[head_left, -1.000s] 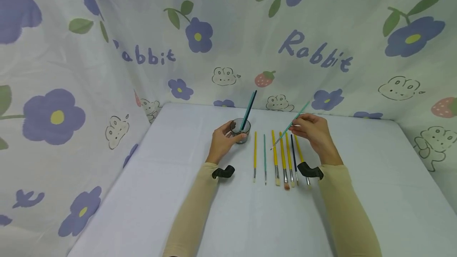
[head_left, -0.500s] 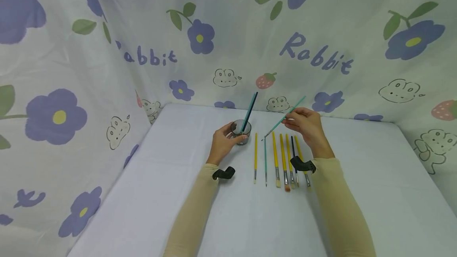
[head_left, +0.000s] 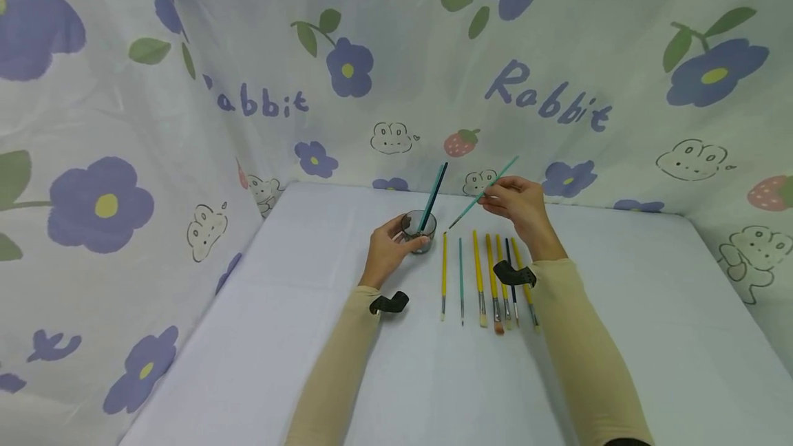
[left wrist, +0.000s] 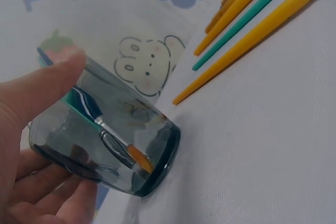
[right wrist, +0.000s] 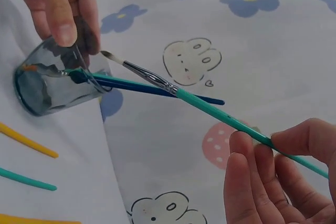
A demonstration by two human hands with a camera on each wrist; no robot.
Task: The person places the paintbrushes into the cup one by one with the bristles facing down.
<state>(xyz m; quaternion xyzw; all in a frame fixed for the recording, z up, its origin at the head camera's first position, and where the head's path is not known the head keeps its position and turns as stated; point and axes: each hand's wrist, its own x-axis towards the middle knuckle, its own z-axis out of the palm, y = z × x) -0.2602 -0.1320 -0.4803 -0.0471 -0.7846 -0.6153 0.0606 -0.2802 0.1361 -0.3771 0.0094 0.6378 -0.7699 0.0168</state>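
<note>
My left hand (head_left: 389, 248) grips a tinted glass cup (left wrist: 131, 124), its thumb on one side and fingers round the other. Inside the cup lean a dark blue paintbrush (right wrist: 152, 90) and a teal one, bristles down. My right hand (head_left: 517, 208) pinches a teal paintbrush (right wrist: 210, 108) by its handle between thumb and fingertips. That brush slants in the air, bristles down-left, right of the cup's rim and apart from it in the head view. Below it on the table lie a yellow paintbrush (head_left: 444, 267) and another teal paintbrush (head_left: 461, 274).
Right of these, several yellow paintbrushes (head_left: 478, 267) and a dark blue paintbrush (head_left: 511, 270) lie side by side, bristles toward me. A white cloth covers the table (head_left: 279, 308). A patterned curtain (head_left: 409, 54) rises behind the table's back edge.
My right hand has moved left and away from me with the teal paintbrush, bringing its bristles closer to the cup. My left hand keeps hold of the cup in nearly the same place.
</note>
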